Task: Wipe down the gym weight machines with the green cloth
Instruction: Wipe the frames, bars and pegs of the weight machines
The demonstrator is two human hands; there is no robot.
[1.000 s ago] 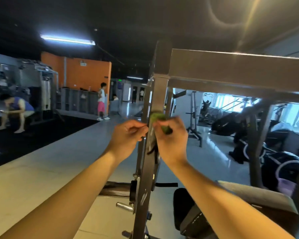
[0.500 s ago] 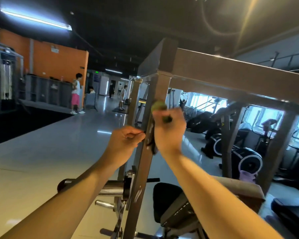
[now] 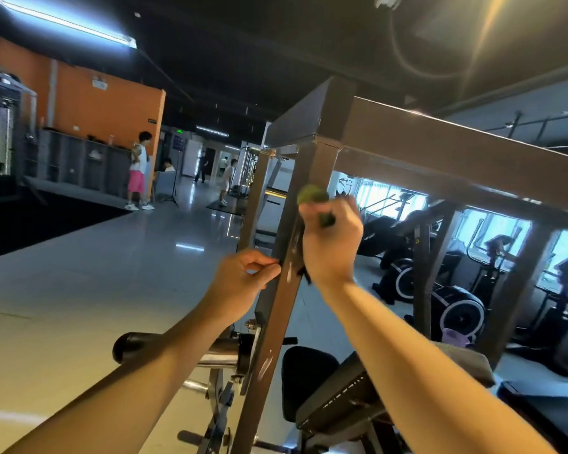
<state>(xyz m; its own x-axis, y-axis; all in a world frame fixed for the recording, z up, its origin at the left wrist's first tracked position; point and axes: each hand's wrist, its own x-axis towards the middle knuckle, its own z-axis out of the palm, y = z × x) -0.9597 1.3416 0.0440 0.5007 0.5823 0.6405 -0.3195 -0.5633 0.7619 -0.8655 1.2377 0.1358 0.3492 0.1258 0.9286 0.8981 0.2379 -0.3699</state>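
Since a second ago the right hand (image 3: 330, 244) has slid higher up the upright post (image 3: 284, 290) at frame centre, fist closed on the green cloth (image 3: 310, 195), nearing the top crossbeam (image 3: 456, 152); the left hand (image 3: 243, 283), fingers curled, pinches the post's edge lower down.

Two bare forearms rise from the near edge of the view, one at the left and one at the right, with no sleeves, gloves, watch or bands visible on them. The left hand (image 3: 240, 283) and right hand (image 3: 330, 244) are uncovered; no rings can be made out. Nothing else of the person shows.
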